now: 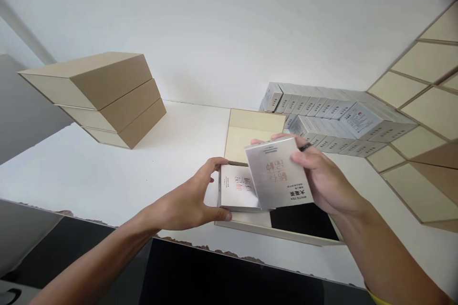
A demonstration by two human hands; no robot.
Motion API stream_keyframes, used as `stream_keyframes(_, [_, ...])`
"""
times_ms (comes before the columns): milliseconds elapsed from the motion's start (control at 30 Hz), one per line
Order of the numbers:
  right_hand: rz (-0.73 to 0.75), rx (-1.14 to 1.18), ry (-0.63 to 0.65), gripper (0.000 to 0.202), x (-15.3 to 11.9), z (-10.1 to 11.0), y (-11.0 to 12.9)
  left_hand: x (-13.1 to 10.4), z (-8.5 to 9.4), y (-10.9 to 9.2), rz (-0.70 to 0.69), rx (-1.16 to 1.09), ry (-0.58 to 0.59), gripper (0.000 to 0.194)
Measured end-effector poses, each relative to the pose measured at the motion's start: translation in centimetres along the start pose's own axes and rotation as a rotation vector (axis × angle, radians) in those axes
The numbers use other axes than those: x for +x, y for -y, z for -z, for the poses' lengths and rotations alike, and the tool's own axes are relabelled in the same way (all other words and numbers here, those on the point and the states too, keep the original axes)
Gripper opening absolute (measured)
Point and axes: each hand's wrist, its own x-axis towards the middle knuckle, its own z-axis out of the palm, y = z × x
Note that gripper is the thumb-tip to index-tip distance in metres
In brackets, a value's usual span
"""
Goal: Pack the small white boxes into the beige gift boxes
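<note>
From my seat, the white wall (229, 33) fills most of the upper view, and below it I see the white surface (186, 147), its near edge chipped. On the right stands a stack of beige cases (425, 157), cut off by the view. Three more beige cases (118, 90) sit piled on the left, well apart from the hands. Between the two piles, nearer the right one, I have rows of small silver-white cartons (329, 105) by the wall. In front of them lies the open case (279, 233), its right part showing a black bottom.

My right hand (322, 171) is over it, fingers clamped on the right side of a "WHITE TEA" carton (279, 176), which tilts above the case. My left hand (191, 198) has its fingers closed on a second carton (234, 188) at the case's left part, thumb at the near edge, fingertips at the far edge. The tilted carton overlaps its right end; I cannot tell whether they touch. Smallest is a dark ring (304, 147) on a right finger.
</note>
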Motion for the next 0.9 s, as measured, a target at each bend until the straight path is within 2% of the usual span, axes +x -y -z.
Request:
stream_keyframes(100, [-0.096,-0.156,0.050,0.059,1.0,-0.1,0.6,-0.1,0.1,0.1,-0.054,-0.014,0.013,0.080])
stream_keyframes(167, [-0.156,-0.289,0.150,0.060,1.5,-0.3,1.7,-0.3,0.3,0.1,-0.046,-0.018,0.025,0.078])
stream_keyframes(267, [-0.147,-0.519,0.322,0.053,2.4,-0.8,3.3,-0.3,0.4,0.0,-0.023,-0.017,0.009,0.079])
stream_keyframes(333, [-0.100,-0.645,0.363,0.049,2.9,-1.2,3.9,-0.2,0.4,0.1,-0.018,-0.037,-0.005,0.083])
stream_keyframes(400, [-0.034,-0.742,0.341,0.044,3.1,-1.6,3.8,-0.1,0.4,0.2,-0.025,-0.068,-0.006,0.086])
stream_keyframes(500, [0.066,-0.849,0.241,0.041,2.6,-2.2,3.1,0.0,0.4,0.5,-0.011,-0.089,-0.004,0.090])
stream_keyframes(600, [0.039,-0.838,0.135,0.046,1.2,-2.2,2.5,0.0,0.3,0.5,0.016,-0.071,0.002,0.090])
stream_keyframes(667, [-0.011,-0.826,0.115,0.055,0.1,-2.0,2.6,-0.1,0.4,0.4,0.000,-0.058,0.010,0.086])
stream_keyframes(800, [-0.061,-0.960,0.223,0.111,-1.0,-2.3,3.1,0.0,0.4,0.3,-0.021,-0.077,0.004,0.090])
stream_keyframes(833, [-0.061,-1.000,0.266,0.117,-1.0,-2.6,3.3,0.0,0.4,0.3,-0.037,-0.087,0.004,0.091])
stream_keyframes(900, [-0.052,-1.053,0.331,0.117,-0.7,-3.4,3.6,0.1,0.4,0.2,-0.086,-0.101,0.011,0.089])
